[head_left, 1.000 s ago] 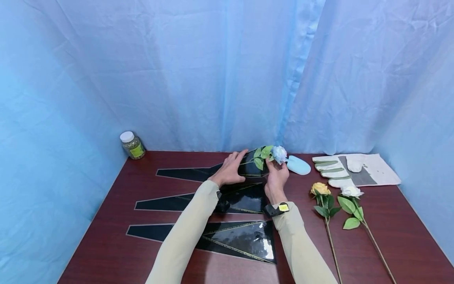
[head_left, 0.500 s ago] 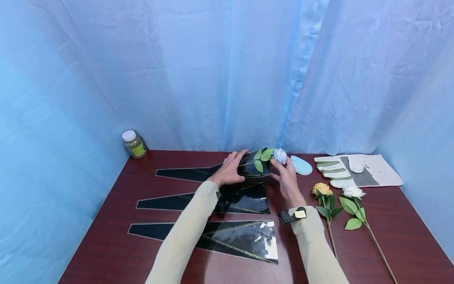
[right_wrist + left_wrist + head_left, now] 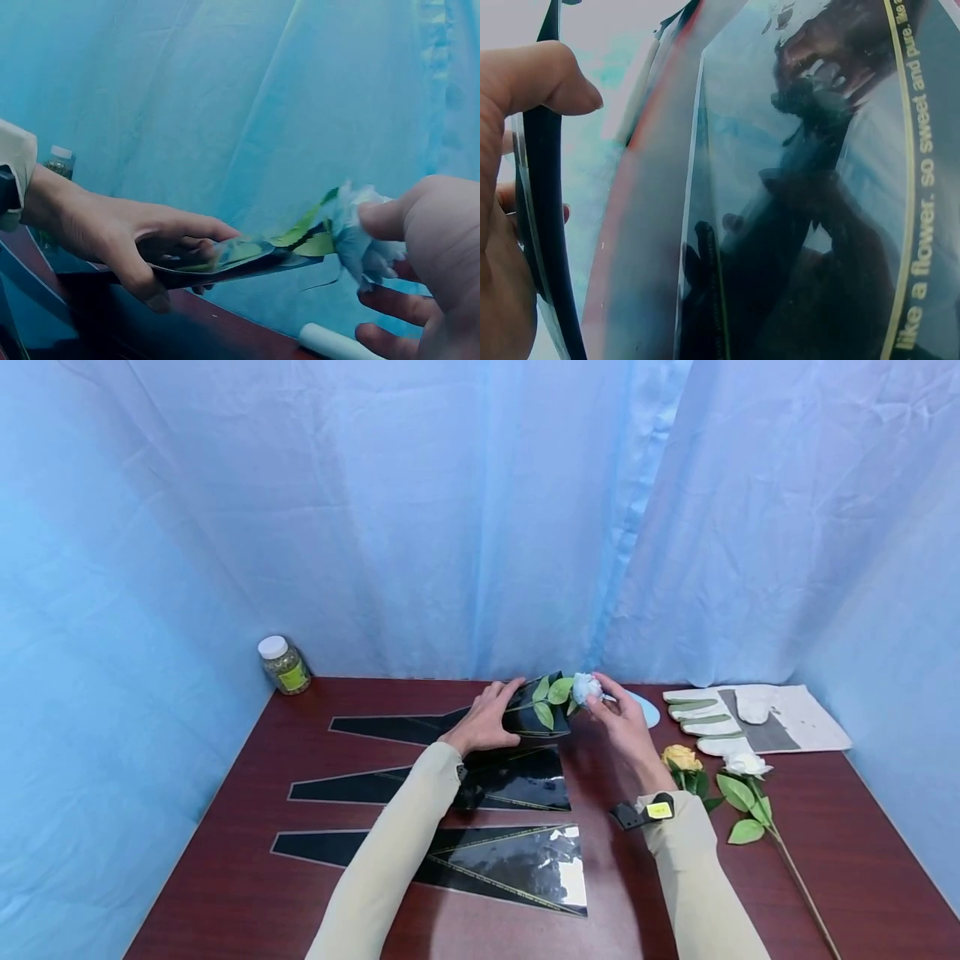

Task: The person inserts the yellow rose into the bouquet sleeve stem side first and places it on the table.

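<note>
My left hand (image 3: 486, 720) grips the wide end of a black-and-clear flower sleeve (image 3: 390, 727) at the back of the table. In the left wrist view, the thumb (image 3: 562, 79) and fingers lie on either side of the sleeve's edge. Inside the sleeve lies the stem of a pale blue artificial rose (image 3: 587, 688), its green leaves (image 3: 559, 691) at the mouth and its bloom sticking out to the right. My right hand (image 3: 624, 725) holds that bloom, thumb and fingers around the petals in the right wrist view. Part of the stem is hidden behind the left hand.
Two more flower sleeves (image 3: 337, 788) (image 3: 502, 860) lie flat in front. A light blue oval blade (image 3: 648, 710) is partly behind the right hand. To the right are a yellow rose (image 3: 681, 757), a white rose (image 3: 747, 764) and work gloves (image 3: 806, 718). A white-capped jar (image 3: 287, 670) stands back left.
My right hand has moved right, from the sleeve's mouth to the rose's bloom, and turned so its fingers surround the petals. My left hand stays in place on the sleeve.
</note>
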The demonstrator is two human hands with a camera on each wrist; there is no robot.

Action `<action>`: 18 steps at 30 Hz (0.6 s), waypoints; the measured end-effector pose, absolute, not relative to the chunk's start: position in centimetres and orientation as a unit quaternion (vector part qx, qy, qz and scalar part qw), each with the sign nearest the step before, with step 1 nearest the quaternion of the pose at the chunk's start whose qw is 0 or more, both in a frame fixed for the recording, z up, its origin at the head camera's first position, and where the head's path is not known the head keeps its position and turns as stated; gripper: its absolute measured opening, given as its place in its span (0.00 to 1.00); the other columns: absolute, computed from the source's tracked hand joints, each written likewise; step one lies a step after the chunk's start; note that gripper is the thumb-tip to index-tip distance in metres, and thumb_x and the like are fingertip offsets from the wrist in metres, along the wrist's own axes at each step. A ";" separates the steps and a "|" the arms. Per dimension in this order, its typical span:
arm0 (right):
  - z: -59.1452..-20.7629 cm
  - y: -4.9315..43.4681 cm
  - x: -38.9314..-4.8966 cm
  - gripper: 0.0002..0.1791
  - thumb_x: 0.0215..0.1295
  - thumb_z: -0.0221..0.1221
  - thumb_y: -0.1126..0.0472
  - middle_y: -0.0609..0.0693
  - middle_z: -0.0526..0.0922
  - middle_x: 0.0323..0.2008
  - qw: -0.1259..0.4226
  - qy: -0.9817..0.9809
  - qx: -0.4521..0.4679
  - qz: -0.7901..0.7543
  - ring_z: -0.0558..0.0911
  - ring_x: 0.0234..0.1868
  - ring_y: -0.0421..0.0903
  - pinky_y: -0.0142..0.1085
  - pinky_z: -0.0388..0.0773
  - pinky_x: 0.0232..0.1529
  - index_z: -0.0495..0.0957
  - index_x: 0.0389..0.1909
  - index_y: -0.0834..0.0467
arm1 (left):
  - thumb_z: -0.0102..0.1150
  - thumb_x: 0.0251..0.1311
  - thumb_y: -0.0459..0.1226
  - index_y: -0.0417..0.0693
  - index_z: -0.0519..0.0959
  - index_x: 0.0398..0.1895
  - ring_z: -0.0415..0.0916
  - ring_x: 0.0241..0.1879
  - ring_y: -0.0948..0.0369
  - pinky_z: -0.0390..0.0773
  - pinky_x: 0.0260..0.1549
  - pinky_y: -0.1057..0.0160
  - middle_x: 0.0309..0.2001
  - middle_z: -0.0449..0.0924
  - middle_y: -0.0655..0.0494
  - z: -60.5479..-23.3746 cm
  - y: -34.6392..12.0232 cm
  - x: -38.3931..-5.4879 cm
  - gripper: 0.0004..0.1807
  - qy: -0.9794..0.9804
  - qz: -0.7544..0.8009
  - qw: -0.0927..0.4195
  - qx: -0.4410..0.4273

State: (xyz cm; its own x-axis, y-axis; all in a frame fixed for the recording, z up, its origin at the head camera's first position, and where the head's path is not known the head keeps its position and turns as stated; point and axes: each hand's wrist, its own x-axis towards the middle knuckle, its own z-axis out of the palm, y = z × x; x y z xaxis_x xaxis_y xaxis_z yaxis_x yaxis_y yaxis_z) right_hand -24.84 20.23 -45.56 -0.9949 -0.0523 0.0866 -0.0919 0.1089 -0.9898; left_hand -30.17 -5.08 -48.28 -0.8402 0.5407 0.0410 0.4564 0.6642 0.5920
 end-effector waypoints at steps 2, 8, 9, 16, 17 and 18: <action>-45.5 20.4 -24.8 0.31 0.77 0.51 0.60 0.62 0.67 0.65 0.019 -0.761 0.063 0.645 0.76 0.45 0.23 0.20 0.77 0.45 0.58 0.76 0.64 | 0.70 0.56 0.41 0.58 0.49 0.80 0.60 0.67 0.50 0.61 0.71 0.44 0.68 0.62 0.46 -48.2 -5.0 -30.2 0.52 0.910 0.303 0.068 0.273; -45.2 20.2 -25.1 0.31 0.73 0.56 0.52 0.64 0.74 0.59 0.028 -0.813 0.046 0.580 0.77 0.43 0.24 0.21 0.78 0.43 0.67 0.70 0.64 | 0.71 0.55 0.41 0.58 0.51 0.80 0.60 0.69 0.50 0.59 0.72 0.43 0.69 0.62 0.46 -48.1 -4.9 -30.2 0.52 0.910 0.302 0.060 0.277; -45.1 20.1 -25.2 0.31 0.73 0.57 0.50 0.63 0.76 0.56 0.029 -0.820 0.037 0.571 0.78 0.41 0.26 0.22 0.79 0.42 0.68 0.69 0.64 | 0.71 0.55 0.41 0.57 0.51 0.80 0.60 0.69 0.50 0.59 0.72 0.44 0.69 0.63 0.46 -48.1 -4.9 -30.2 0.52 0.910 0.302 0.058 0.279; -44.3 19.5 -25.3 0.32 0.71 0.56 0.41 0.60 0.83 0.45 0.031 -0.850 -0.001 0.525 0.84 0.41 0.53 0.42 0.83 0.45 0.74 0.61 0.63 | 0.72 0.53 0.41 0.58 0.52 0.79 0.61 0.68 0.50 0.60 0.71 0.45 0.68 0.64 0.46 -48.2 -4.9 -30.3 0.52 0.910 0.295 0.051 0.285; -44.3 19.5 -25.3 0.32 0.71 0.56 0.41 0.61 0.83 0.46 0.029 -0.851 0.000 0.524 0.84 0.43 0.55 0.41 0.83 0.45 0.74 0.62 0.63 | 0.72 0.53 0.41 0.58 0.53 0.79 0.61 0.68 0.50 0.60 0.71 0.44 0.68 0.64 0.46 -48.2 -4.9 -30.3 0.52 0.910 0.296 0.051 0.285; -44.2 19.5 -25.3 0.32 0.71 0.56 0.41 0.62 0.83 0.47 0.028 -0.853 0.004 0.521 0.84 0.44 0.56 0.39 0.83 0.45 0.73 0.63 0.62 | 0.72 0.53 0.41 0.58 0.53 0.79 0.61 0.68 0.51 0.60 0.71 0.45 0.69 0.64 0.47 -48.1 -4.9 -30.3 0.52 0.911 0.295 0.050 0.285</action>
State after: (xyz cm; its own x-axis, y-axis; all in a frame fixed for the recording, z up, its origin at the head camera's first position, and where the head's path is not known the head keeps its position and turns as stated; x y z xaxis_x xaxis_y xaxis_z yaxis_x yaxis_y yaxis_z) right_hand -25.29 19.50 -44.19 -0.9984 0.0226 0.0509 -0.0350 0.4565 -0.8890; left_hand -30.33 -4.87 -48.15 -0.8331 0.5479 0.0762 0.4887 0.6645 0.5653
